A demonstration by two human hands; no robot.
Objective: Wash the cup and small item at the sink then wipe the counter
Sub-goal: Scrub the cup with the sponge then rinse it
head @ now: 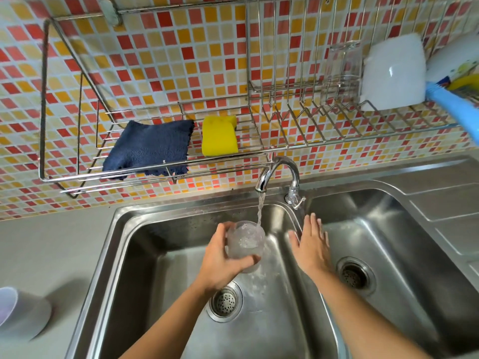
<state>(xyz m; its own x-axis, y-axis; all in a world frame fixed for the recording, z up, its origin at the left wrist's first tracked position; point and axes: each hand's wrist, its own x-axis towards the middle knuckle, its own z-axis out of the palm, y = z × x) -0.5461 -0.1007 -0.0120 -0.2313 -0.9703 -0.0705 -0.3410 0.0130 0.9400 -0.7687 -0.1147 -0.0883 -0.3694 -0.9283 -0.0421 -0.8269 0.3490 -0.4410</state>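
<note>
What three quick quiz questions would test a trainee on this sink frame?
1. True or false: the tap is running into the cup.
2. Which hand holds the cup? A) left hand B) right hand
3. Fill in: on the rack, the yellow sponge lies to the right of the blue ____.

Key: 1 true; 2 A; 3 cloth.

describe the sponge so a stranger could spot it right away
Look at the wire rack on the tiled wall above the sink's left basin. Two things lie on its shelf: a dark blue cloth and, right of it, the sponge. It is the bright yellow block.
</note>
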